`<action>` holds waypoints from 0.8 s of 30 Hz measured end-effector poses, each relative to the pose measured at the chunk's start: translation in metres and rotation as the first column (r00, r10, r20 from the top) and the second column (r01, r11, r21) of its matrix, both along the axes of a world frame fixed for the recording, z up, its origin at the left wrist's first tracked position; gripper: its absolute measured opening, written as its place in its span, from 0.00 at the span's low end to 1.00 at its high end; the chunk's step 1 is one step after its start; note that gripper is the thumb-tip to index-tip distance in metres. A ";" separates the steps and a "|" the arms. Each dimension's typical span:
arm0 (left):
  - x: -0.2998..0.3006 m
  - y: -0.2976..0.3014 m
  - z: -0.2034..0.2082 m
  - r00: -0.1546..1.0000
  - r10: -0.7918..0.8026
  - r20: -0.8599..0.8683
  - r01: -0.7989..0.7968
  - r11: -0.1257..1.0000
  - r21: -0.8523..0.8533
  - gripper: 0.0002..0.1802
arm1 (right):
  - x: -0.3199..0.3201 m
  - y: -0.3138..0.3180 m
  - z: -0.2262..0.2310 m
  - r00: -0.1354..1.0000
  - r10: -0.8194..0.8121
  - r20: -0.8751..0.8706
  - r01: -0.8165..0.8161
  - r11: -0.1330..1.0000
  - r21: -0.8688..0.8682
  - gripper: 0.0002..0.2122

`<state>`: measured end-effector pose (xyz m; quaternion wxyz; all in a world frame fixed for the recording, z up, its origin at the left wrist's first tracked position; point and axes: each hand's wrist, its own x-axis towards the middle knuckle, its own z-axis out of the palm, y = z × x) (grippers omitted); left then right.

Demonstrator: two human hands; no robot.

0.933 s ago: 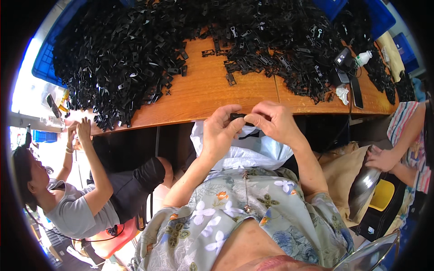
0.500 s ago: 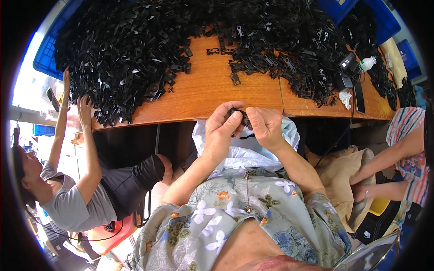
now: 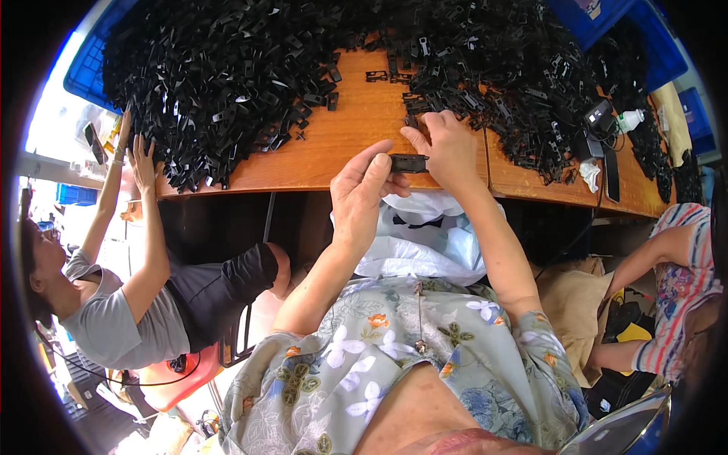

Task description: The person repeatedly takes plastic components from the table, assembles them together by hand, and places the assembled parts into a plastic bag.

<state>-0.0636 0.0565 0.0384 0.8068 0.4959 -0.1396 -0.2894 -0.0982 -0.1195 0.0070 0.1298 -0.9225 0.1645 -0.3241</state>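
Observation:
My left hand [image 3: 360, 189] is closed on a black plastic clip-like part [image 3: 408, 163], pinched between thumb and fingers above the table's front edge. The part is oblong, with its free end pointing right. Beyond it, my right hand [image 3: 451, 152] is over the table at the near edge of the right-hand heap, thumb and fingers bent round a small black plastic part [image 3: 412, 120]. Under my hands, a white plastic bag [image 3: 417, 254] hangs open at the table edge, with some black pieces visible inside.
Large heaps of black parts [image 3: 205, 91] cover much of the wooden table [image 3: 356, 114]. Blue crates [image 3: 87, 68] stand at the far corners. A black device [image 3: 597, 115], white bottle [image 3: 629, 120] and crumpled tissue [image 3: 589, 174] are at right. Co-workers [image 3: 121, 311] sit on both sides.
My right hand has left the part held near my left hand and moved forward to the heap's edge. The left hand keeps its part. The view has shifted slightly.

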 end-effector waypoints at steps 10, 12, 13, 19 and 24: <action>0.002 0.003 0.005 0.990 -0.070 -0.120 0.066 0.997 -0.033 0.22 | -0.024 -0.013 -0.005 0.987 0.121 0.106 -0.124 0.992 0.022 0.08; 0.002 0.003 0.005 0.988 -0.077 -0.132 0.071 0.996 -0.045 0.22 | -0.031 -0.015 0.000 0.988 0.113 0.103 -0.118 0.992 0.045 0.09; 0.002 0.003 0.005 0.985 -0.092 -0.146 0.084 0.995 -0.060 0.22 | -0.034 -0.016 0.001 0.990 0.100 0.104 -0.107 0.992 0.069 0.09; 0.006 0.000 0.003 0.969 -0.151 -0.197 0.144 0.988 -0.053 0.19 | -0.052 -0.027 -0.004 0.986 0.034 0.163 -0.094 0.923 0.374 0.09; -0.002 -0.002 -0.002 0.969 -0.211 -0.126 0.225 0.968 0.110 0.15 | -0.053 -0.026 0.002 0.970 0.057 0.235 -0.158 0.885 0.437 0.09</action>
